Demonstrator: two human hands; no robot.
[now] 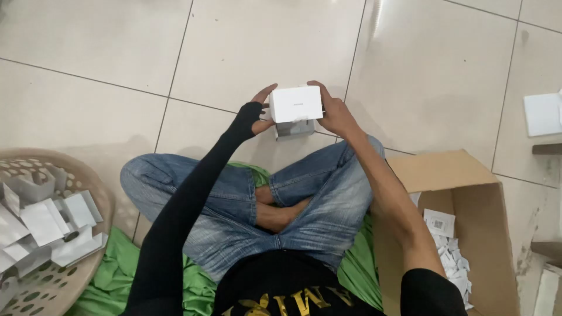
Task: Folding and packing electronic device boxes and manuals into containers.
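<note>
The small white box [296, 103] was held out over the tiled floor [88, 47], just beyond the person's crossed knees. The left hand [257, 114], its arm in a long black sleeve, gripped the box's left end, thumb raised along the upper corner and fingers curled against the side. The right hand [335, 114] clasped the box's right end, fingers wrapped over the top edge. A grey inner piece [294, 127] stuck out from beneath the box. To the left of the box and nearer the person sat a beige plastic basket [88, 175] holding white flat-folded cartons [44, 225]. To the right of the box stood an open cardboard carton [445, 172] with small white paper slips [451, 257] inside. A green cloth [120, 263] lay under the person's legs.
</note>
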